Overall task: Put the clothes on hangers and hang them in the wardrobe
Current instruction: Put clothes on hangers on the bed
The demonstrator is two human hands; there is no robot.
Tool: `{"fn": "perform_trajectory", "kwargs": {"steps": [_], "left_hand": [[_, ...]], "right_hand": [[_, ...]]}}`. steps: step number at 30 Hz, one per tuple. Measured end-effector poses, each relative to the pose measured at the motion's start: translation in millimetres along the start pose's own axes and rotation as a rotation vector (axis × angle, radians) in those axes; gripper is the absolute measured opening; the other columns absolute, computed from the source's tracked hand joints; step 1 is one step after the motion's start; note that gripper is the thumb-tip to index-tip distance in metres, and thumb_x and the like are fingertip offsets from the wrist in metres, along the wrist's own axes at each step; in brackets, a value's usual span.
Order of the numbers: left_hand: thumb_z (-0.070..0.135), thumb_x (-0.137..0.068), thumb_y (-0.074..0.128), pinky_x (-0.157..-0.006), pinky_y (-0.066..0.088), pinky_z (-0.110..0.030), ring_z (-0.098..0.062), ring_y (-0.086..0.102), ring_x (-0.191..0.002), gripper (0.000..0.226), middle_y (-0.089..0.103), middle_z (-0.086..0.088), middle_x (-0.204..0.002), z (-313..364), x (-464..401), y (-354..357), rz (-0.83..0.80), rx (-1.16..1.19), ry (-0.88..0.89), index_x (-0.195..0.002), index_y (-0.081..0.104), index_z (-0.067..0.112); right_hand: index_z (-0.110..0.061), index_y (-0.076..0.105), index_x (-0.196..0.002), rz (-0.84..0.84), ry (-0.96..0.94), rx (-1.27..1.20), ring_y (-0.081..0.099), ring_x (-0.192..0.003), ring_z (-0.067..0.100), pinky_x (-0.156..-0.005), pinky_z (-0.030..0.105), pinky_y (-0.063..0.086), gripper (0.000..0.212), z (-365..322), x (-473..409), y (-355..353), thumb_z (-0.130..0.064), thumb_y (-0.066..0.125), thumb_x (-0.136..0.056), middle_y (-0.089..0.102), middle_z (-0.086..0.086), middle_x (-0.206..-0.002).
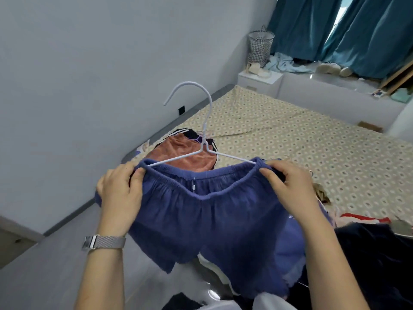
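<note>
Bare grey wall fills the upper left of the frame; the bed [301, 139] with its patterned sheet runs from centre to right edge, its dark frame edge slanting down toward lower left. Open floor strip lies between wall and bed edge, lower left.

Blue shorts [214, 222] held up at frame centre, above the bed's near corner. White wire hanger [206, 133] sits inside the waistband — both arms pass under the elastic, hook upright and curling left against the wall.

Left hand [121, 193] pinches the waistband's left end, thumb over the fabric; a metal mesh watch band [104, 242] on that wrist. Right hand [290, 189] pinches the waistband's right end, fingers curled round it.

Behind the shorts — a rust-coloured garment [178, 151] on the bed. Teal curtains [348, 30] and a mesh laundry basket [260, 47], upper right.
</note>
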State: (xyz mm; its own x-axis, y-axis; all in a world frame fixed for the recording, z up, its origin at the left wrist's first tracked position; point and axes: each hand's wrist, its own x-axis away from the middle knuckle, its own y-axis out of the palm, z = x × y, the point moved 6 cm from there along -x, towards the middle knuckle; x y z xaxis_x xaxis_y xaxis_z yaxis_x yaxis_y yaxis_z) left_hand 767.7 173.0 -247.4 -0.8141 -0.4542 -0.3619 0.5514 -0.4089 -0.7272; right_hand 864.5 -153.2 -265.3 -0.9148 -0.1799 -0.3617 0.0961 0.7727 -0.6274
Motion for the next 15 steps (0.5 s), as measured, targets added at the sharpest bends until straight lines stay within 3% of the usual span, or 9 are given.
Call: {"fn": "perform_trajectory", "kwargs": {"steps": [3,7,11,15], "left_hand": [[0.031,-0.087,0.036,-0.092,0.038,-0.051,-0.035,0.054,-0.093,0.038,0.067,-0.009,-0.094,-6.9,14.8,-13.6,0.037,0.020,-0.072,-0.098,0.067,0.011],[0.031,-0.088,0.037,-0.088,0.041,-0.053,-0.031,0.054,-0.090,0.032,0.063,-0.001,-0.088,-24.2,33.8,-27.2,0.075,-0.001,-0.140,-0.093,0.065,0.016],[0.031,-0.088,0.039,-0.087,0.042,-0.052,-0.026,0.055,-0.088,0.024,0.061,0.004,-0.085,-41.3,46.7,-28.0,0.079,0.017,-0.192,-0.091,0.062,0.025],[0.031,-0.087,0.040,-0.090,0.041,-0.052,-0.025,0.054,-0.092,0.030,0.063,0.005,-0.090,-62.8,49.2,-28.6,0.085,0.016,-0.258,-0.094,0.066,0.019]], "right_hand": [[-0.011,0.069,-0.083,-0.057,-0.025,-0.058,0.059,-0.077,0.018,-0.073,0.035,0.045,0.028,-3.7,-8.7,15.6,-0.034,0.055,-0.087,0.068,0.000,-0.078],[-0.017,0.073,-0.087,-0.133,-0.038,-0.175,0.062,-0.080,0.009,-0.075,0.027,0.046,0.006,-8.0,-12.0,35.7,-0.017,0.067,-0.089,0.070,-0.010,-0.082],[-0.023,0.073,-0.086,-0.222,-0.010,-0.244,0.064,-0.083,0.007,-0.075,0.023,0.048,0.011,-3.7,-16.0,56.8,-0.014,0.068,-0.088,0.071,-0.011,-0.083],[-0.039,0.067,-0.081,-0.282,-0.074,-0.238,0.062,-0.083,-0.001,-0.072,0.009,0.041,0.028,-21.3,-28.0,76.5,-0.012,0.067,-0.088,0.068,-0.023,-0.084]]}}
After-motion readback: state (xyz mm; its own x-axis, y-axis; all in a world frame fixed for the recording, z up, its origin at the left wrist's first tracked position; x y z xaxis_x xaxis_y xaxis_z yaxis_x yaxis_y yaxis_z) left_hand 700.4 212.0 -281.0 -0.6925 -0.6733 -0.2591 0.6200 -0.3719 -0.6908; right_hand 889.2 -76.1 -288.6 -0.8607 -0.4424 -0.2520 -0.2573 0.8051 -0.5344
